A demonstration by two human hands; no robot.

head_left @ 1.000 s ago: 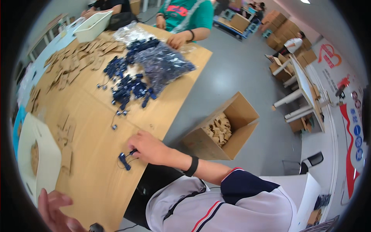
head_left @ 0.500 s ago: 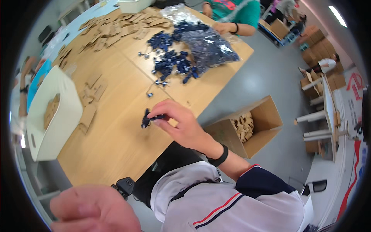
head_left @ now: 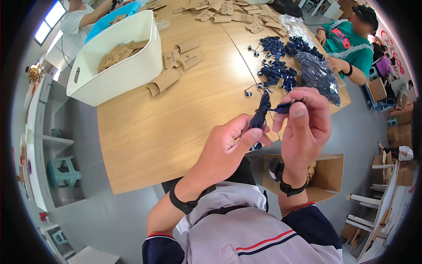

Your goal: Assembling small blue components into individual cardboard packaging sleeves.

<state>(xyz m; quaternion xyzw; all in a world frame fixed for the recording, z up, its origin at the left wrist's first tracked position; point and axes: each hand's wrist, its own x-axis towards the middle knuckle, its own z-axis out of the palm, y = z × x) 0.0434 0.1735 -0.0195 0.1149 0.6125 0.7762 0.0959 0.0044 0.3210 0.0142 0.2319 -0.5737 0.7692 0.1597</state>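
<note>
My left hand point(head_left: 228, 143) pinches the coiled part of a dark blue cable point(head_left: 263, 112) above the near edge of the wooden table point(head_left: 176, 119). My right hand point(head_left: 305, 123) grips the cable's plug end between thumb and fingers, just to the right of the coil. Both hands are raised in front of my chest. A pile of similar dark blue cables point(head_left: 277, 66) lies farther out on the table, next to a clear plastic bag point(head_left: 318, 75) full of them.
A white plastic bin point(head_left: 116, 57) with brown cardboard sleeves stands at the left. Loose cardboard sleeves point(head_left: 176, 66) lie across the table. Another person in a green shirt point(head_left: 351, 44) sits at the far right. An open cardboard box point(head_left: 325, 176) is on the floor by my right side.
My right hand lifted a cable off the table toward my chest. My left hand came up from the lower left and took hold of its coil. The view swung left.
</note>
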